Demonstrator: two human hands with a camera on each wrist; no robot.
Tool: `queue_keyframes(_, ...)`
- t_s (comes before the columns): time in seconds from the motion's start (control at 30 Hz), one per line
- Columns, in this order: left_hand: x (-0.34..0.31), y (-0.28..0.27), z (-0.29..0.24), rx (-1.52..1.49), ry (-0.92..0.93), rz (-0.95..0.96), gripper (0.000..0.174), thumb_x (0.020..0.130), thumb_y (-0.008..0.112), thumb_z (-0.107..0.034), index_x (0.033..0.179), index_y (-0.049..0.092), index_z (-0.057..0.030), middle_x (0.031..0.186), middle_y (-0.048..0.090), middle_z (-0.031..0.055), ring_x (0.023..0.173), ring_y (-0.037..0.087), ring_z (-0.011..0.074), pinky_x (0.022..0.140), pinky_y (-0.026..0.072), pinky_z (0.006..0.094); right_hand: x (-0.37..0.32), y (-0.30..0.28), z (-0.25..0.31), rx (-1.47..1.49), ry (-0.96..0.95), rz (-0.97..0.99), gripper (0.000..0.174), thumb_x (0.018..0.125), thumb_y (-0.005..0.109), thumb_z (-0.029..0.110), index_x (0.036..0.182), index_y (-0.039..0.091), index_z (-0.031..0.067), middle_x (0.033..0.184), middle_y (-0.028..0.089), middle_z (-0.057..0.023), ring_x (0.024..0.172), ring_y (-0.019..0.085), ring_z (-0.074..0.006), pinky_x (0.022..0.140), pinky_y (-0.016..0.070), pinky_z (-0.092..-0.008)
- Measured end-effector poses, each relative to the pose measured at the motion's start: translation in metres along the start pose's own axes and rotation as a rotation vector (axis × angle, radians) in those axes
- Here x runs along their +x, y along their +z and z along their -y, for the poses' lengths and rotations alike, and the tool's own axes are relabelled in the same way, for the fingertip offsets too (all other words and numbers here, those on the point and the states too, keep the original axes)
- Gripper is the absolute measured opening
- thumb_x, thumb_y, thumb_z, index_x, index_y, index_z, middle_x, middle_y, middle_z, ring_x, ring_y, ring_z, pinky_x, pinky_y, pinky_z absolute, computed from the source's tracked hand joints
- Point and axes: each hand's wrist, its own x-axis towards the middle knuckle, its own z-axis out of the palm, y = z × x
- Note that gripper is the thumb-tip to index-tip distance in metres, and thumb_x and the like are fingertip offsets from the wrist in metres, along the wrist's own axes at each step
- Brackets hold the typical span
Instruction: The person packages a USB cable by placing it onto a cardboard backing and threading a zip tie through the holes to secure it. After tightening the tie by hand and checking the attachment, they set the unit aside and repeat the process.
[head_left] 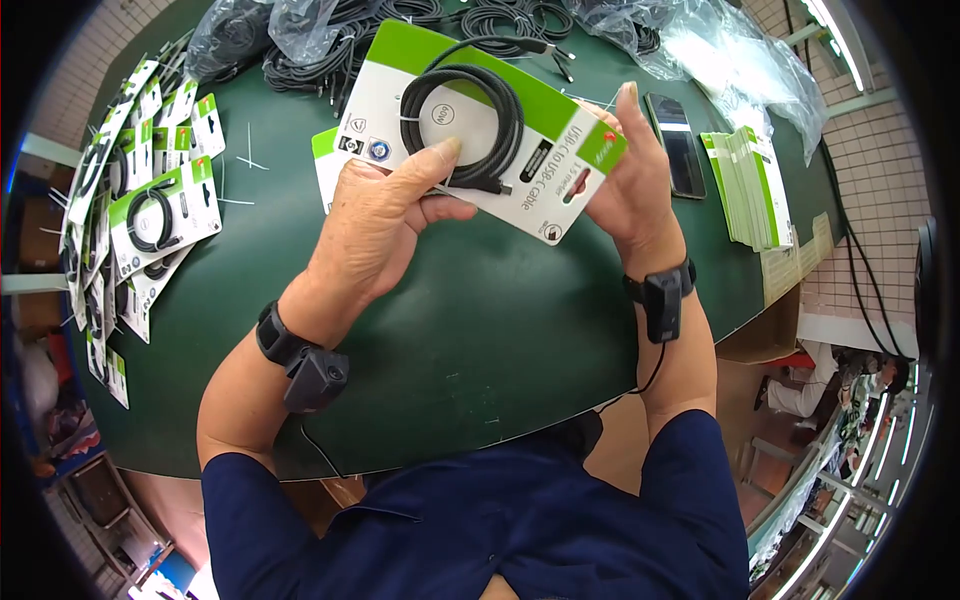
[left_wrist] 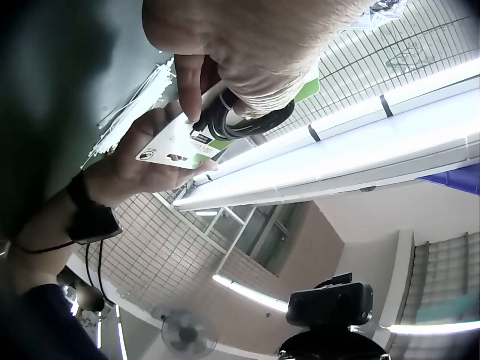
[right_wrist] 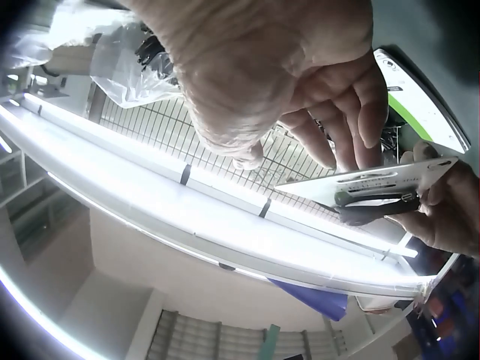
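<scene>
My left hand (head_left: 375, 210) pinches a green-and-white cable card (head_left: 540, 215) at its lower left edge, thumb pressed on the front. A coiled black USB-C cable (head_left: 512, 130) is fixed to the card, its plug ends loose at the top and bottom. My right hand (head_left: 640, 190) is at the card's right end, partly hidden behind it. In the right wrist view the fingers of the right hand (right_wrist: 330, 105) are loosely bent, apart from the card (right_wrist: 375, 180). Another card (head_left: 323, 165) shows beneath the held one on the green table (head_left: 430, 330).
Many carded cables (head_left: 150, 220) are heaped at the left, with thin white ties (head_left: 250, 160) beside them. Black cable coils (head_left: 310, 75) and clear plastic bags (head_left: 690, 40) lie at the back. A phone (head_left: 677, 145) and a stack of cards (head_left: 745, 190) sit at the right.
</scene>
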Motion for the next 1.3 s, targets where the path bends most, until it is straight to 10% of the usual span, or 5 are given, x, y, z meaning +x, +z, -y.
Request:
queue_keyframes(0.13,-0.004,0.003,-0.002,0.093,0.041,0.107,0.035,0.096,0.072,-0.009,0.129,0.064,-0.0018,0.115,0.073,0.0079,0.102,0.072,0.0182,0.073,0.0645,0.0319,0.002,-0.01,-0.002,0.171,0.203,0.107,0.045,0.104,0.063,0.043,0.112,0.07,-0.0005,0.104,0.073,-0.004,0.089,0.068,-0.0119,0.078,0.0563,-0.032)
queue_keyframes(0.37,-0.011,0.007,0.001,0.388,0.045,0.153,0.026,0.09,0.079,-0.003,0.114,0.069,-0.0004,0.107,0.073,0.0043,0.095,0.068,0.0112,0.074,0.0578,0.0268,-0.008,0.009,-0.015,-0.919,-0.17,0.293,0.027,0.096,0.073,0.029,0.1,0.071,0.0017,0.09,0.071,-0.0025,0.079,0.066,-0.0115,0.076,0.0558,-0.0289)
queue_keyframes(0.53,-0.002,-0.006,0.016,0.533,0.265,0.295,0.018,0.085,0.083,-0.001,0.093,0.067,-0.0041,0.095,0.069,-0.0004,0.087,0.063,0.0083,0.076,0.0515,0.0241,-0.013,0.018,-0.011,-0.535,0.172,0.164,0.019,0.093,0.076,0.02,0.096,0.072,0.002,0.085,0.069,-0.0027,0.078,0.065,-0.0098,0.076,0.0553,-0.0262)
queue_keyframes(1.17,-0.001,-0.01,0.013,0.808,0.509,0.357,0.026,0.073,0.088,-0.004,0.083,0.064,-0.0089,0.102,0.064,0.0017,0.091,0.063,0.0128,0.079,0.0519,0.0259,-0.018,0.025,-0.019,-0.904,-0.41,0.251,0.009,0.097,0.072,0.002,0.092,0.065,-0.0005,0.092,0.067,-0.0068,0.072,0.064,-0.0077,0.064,0.0553,-0.0214)
queue_keyframes(1.3,-0.002,-0.01,0.013,0.734,0.505,0.358,0.025,0.074,0.088,-0.004,0.083,0.065,-0.0086,0.098,0.066,0.0017,0.091,0.063,0.0118,0.079,0.0521,0.026,-0.021,0.03,-0.016,-0.698,-0.284,0.218,0.01,0.097,0.072,0.002,0.092,0.064,-0.0001,0.092,0.066,-0.0073,0.072,0.064,-0.007,0.063,0.0546,-0.0205)
